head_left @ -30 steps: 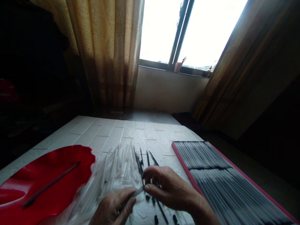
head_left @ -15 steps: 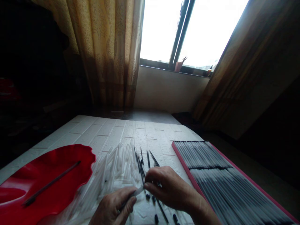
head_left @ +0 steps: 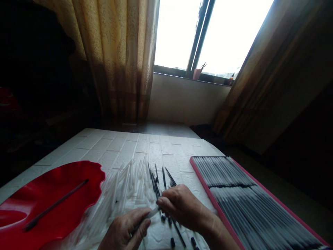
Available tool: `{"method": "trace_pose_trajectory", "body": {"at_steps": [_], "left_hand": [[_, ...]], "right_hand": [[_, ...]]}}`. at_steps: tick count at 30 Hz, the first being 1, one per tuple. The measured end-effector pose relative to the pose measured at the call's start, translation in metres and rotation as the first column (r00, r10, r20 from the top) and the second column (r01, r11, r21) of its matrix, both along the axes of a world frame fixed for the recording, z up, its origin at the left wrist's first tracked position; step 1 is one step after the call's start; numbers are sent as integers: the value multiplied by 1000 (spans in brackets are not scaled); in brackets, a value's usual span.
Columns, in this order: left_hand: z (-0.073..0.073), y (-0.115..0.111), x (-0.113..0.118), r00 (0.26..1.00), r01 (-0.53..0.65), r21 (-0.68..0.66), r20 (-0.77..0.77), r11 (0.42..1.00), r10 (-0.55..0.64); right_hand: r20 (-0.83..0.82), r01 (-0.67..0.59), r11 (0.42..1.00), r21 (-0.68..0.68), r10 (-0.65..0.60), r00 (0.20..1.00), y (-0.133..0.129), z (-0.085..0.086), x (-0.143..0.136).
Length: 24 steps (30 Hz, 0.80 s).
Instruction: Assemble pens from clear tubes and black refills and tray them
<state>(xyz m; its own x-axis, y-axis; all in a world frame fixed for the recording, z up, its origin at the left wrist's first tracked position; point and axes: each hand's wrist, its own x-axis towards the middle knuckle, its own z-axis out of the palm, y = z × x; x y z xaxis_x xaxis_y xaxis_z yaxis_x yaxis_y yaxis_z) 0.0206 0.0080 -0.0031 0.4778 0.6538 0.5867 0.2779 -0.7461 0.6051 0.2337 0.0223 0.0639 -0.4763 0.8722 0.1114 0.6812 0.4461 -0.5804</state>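
My left hand (head_left: 130, 227) is closed around a translucent pen barrel (head_left: 153, 212) that points up and to the right, its lower end dark. At the barrel's upper end, my right hand (head_left: 179, 205) pinches with thumb and forefinger; whatever small part sits between those fingertips is hidden. Loose clear pen barrels (head_left: 127, 184) lie heaped just beyond my left hand. Thin black pen refills (head_left: 164, 177) are spread beyond and beneath my right hand. Several small black caps (head_left: 172, 242) lie on the white table between my forearms.
On the left, a red scalloped dish (head_left: 65, 173) holds one dark pen (head_left: 57, 205). A red-edged tray (head_left: 201, 177) on the right is packed with two rows of pens (head_left: 260, 208). The white brick-patterned tabletop (head_left: 125, 147) reaches toward a curtained window (head_left: 177, 34).
My right hand has shifted slightly left, its fingertips closing in at the barrel's end. The left hand keeps its hold, and the view has moved a little.
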Motion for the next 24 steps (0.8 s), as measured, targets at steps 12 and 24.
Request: {"method": "trace_pose_trajectory", "body": {"at_steps": [12, 24], "left_hand": [[-1, -1, -3, 1000, -11, -37, 0, 999, 11], [-2, 0, -2, 1000, -19, 17, -17, 1000, 19]], "right_hand": [[-173, -50, 997, -67, 38, 984, -4, 7, 9], [41, 20, 1000, 24, -21, 999, -4, 8, -3]]}}
